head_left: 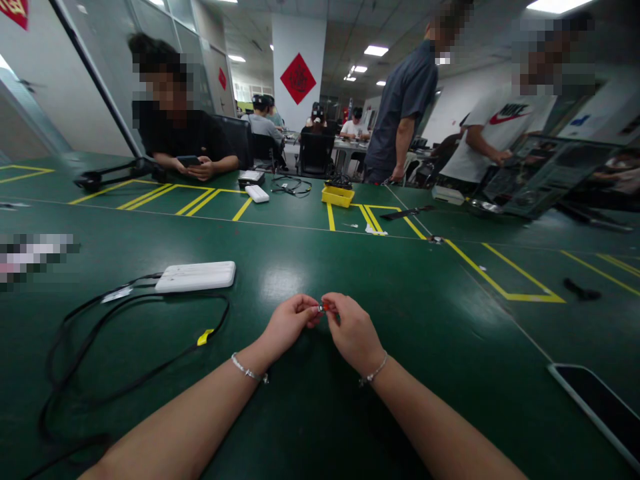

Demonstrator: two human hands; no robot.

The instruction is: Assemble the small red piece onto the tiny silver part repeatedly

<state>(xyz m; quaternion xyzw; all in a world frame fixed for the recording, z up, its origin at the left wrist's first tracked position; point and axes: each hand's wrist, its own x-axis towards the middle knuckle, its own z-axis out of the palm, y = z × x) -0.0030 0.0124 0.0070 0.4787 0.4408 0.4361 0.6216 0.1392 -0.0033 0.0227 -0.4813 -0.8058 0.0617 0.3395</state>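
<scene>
Over the middle of the green table point(280, 253), my left hand point(293, 325) and my right hand point(353, 328) meet at their fingertips. Between them is a tiny object point(324, 307), partly red-orange and partly silvery, too small to make out further. Thumb and fingers of my left hand pinch its silvery left side. My right hand pinches the red-orange side, its other fingers curled. Each wrist wears a thin bracelet.
A white power bank point(196, 277) with looping black cables point(95, 333) lies at left. A phone point(595, 407) rests at the right edge. Farther back are a yellow tray point(337, 196), a white box point(257, 194) and several people, one holding a phone point(189, 161).
</scene>
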